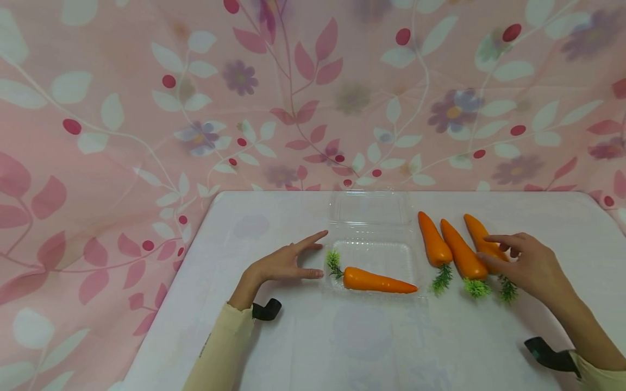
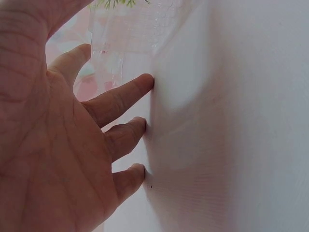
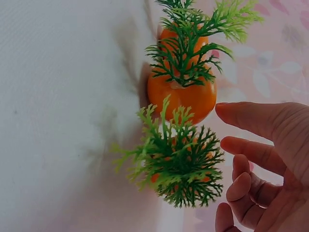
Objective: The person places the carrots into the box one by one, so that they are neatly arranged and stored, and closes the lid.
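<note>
An artificial orange carrot [image 1: 376,280] with a green leafy top lies sideways in a clear plastic clamshell box [image 1: 374,251], its tip at the box's right side. My left hand [image 1: 281,264] is spread at the box's left side, and in the left wrist view its fingertips [image 2: 146,81] rest on the table. To the right of the box lie a left carrot [image 1: 432,239], a middle carrot [image 1: 462,252] and a right carrot [image 1: 476,228], leaves toward me. My right hand [image 1: 533,269] reaches over the right carrot, thumb and forefinger apart, and hides part of it.
The box's transparent lid [image 1: 369,207] lies open toward the back. Under everything is a white-covered table [image 1: 303,342], and behind it hangs a pink floral cloth [image 1: 313,98]. Black wrist devices sit at the left cuff [image 1: 267,309] and right cuff [image 1: 550,355].
</note>
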The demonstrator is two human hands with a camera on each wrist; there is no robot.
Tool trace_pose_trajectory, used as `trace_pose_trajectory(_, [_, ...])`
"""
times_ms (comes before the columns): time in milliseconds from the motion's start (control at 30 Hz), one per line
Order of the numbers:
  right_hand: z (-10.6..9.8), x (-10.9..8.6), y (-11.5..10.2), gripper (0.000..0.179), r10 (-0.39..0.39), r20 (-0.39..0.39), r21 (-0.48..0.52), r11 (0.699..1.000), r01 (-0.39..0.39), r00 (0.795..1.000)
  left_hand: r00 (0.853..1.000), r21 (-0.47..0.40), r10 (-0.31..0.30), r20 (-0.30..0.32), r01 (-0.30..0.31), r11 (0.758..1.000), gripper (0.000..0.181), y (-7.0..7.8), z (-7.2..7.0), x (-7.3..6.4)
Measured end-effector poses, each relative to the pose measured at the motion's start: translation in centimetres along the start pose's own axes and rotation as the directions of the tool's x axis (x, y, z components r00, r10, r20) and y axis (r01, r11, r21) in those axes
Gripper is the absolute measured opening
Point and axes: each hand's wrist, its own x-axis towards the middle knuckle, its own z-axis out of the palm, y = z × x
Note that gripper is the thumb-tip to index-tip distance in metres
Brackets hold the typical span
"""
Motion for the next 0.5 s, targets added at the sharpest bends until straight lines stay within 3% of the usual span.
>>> trace_pose_trajectory(500, [-0.1,-0.1,1.3,0.059,0.06,0.032,-0.013,0.998,-0.059,0.998,1.0,0.004,0.003,-0.002,-0.003,1.0,0.092,-0.2,0.1,0.0])
